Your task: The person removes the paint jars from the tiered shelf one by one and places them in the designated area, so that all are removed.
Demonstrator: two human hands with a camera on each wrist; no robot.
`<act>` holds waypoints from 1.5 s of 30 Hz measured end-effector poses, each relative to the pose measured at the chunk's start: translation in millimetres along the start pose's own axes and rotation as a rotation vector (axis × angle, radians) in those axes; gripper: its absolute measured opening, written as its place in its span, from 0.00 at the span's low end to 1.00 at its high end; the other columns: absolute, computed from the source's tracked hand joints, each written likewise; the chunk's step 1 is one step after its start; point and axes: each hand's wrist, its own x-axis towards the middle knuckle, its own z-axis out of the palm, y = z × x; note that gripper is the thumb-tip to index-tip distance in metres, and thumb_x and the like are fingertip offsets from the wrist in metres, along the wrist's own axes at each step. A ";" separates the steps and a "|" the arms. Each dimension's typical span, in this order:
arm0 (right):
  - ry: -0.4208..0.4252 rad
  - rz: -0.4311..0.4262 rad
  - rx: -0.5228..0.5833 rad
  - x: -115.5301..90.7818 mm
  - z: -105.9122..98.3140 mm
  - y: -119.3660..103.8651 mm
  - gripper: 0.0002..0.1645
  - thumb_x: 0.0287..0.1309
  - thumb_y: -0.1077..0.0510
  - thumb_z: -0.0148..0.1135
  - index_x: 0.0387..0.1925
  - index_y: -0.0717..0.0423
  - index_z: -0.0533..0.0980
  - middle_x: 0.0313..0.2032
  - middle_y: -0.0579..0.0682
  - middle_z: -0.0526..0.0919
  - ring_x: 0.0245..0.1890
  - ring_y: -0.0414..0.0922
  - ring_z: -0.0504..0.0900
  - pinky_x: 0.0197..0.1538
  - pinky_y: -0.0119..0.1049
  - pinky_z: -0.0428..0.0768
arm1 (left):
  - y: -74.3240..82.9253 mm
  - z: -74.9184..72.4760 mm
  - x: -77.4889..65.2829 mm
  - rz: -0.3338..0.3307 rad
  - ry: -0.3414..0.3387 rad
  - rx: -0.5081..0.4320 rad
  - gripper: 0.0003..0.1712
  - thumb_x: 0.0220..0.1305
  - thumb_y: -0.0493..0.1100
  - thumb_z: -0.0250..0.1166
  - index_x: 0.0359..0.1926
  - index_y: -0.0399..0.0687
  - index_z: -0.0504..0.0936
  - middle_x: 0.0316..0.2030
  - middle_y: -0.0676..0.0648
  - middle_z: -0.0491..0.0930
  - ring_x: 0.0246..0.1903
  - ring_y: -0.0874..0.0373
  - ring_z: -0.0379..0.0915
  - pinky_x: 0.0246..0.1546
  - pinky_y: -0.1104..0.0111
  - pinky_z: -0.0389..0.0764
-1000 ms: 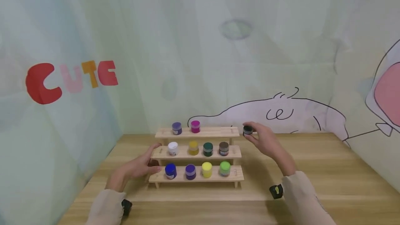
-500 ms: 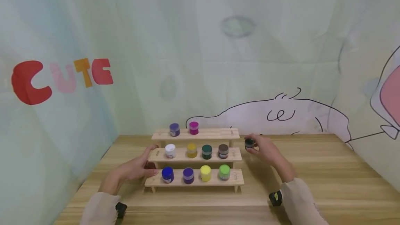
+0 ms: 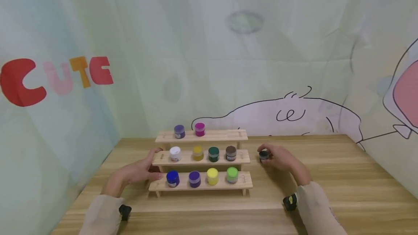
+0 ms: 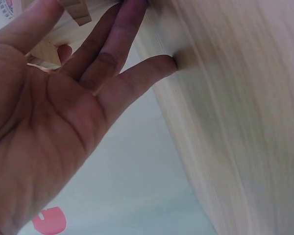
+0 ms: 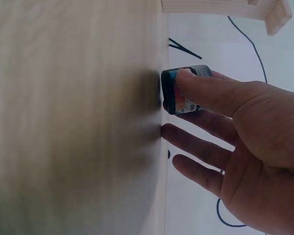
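Note:
A three-tier wooden rack [image 3: 205, 188] stands on the table and bears small paint jars. My left hand [image 3: 135, 173] spans its left end, thumb at the front tier and index finger at the middle tier. In the left wrist view its fingers reach out fairly straight beside the wood, the little fingertip right at the tabletop. Right of the rack, my right hand [image 3: 282, 157] pinches a black-lidded paint jar [image 3: 263, 156] between thumb and fingers. The right wrist view shows the jar [image 5: 170, 93] with its base close to the tabletop and the other fingers spread.
On the top tier, a violet jar [image 3: 179, 131] and a magenta jar [image 3: 200, 129] stand toward the left. White, ochre, dark green and brown jars line the middle tier; blue, purple, yellow and lime green jars [image 3: 232, 175] the front. A printed curtain [image 3: 183, 46] hangs behind the table.
My right hand has lowered the black-lidded jar from beside the top tier to near the tabletop. My left hand stays at the rack's left end.

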 end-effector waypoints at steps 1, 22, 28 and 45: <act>-0.007 0.001 -0.003 0.2 -0.6 -0.1 0.22 0.56 0.63 0.72 0.52 0.57 0.77 0.44 0.56 0.83 0.46 0.54 0.81 0.50 0.55 0.77 | 0.8 -0.9 0.3 -0.007 0.002 -0.001 0.47 0.67 0.46 0.68 0.72 0.45 0.44 0.69 0.27 0.56 0.70 0.29 0.50 0.66 0.36 0.52; 0.060 0.056 -0.024 1.6 -10.5 -18.4 0.26 0.64 0.62 0.66 0.62 0.63 0.73 0.59 0.66 0.76 0.60 0.65 0.73 0.59 0.62 0.71 | 3.3 3.4 -1.7 -0.007 0.016 -0.020 0.47 0.67 0.44 0.68 0.72 0.43 0.44 0.67 0.30 0.59 0.69 0.33 0.52 0.66 0.37 0.51; 0.206 -0.020 -0.034 9.2 -19.5 -43.3 0.21 0.66 0.62 0.64 0.58 0.63 0.76 0.57 0.62 0.79 0.61 0.63 0.74 0.61 0.60 0.70 | 3.2 3.3 -2.1 -0.012 0.020 -0.029 0.46 0.67 0.44 0.68 0.72 0.44 0.45 0.68 0.29 0.59 0.69 0.32 0.52 0.66 0.37 0.51; 0.360 -0.125 0.227 43.4 2.6 -130.6 0.21 0.72 0.57 0.58 0.63 0.55 0.73 0.61 0.55 0.77 0.64 0.53 0.72 0.64 0.53 0.70 | 4.3 3.0 -1.6 -0.049 0.031 -0.012 0.49 0.65 0.47 0.69 0.73 0.44 0.45 0.69 0.25 0.55 0.70 0.27 0.47 0.66 0.35 0.50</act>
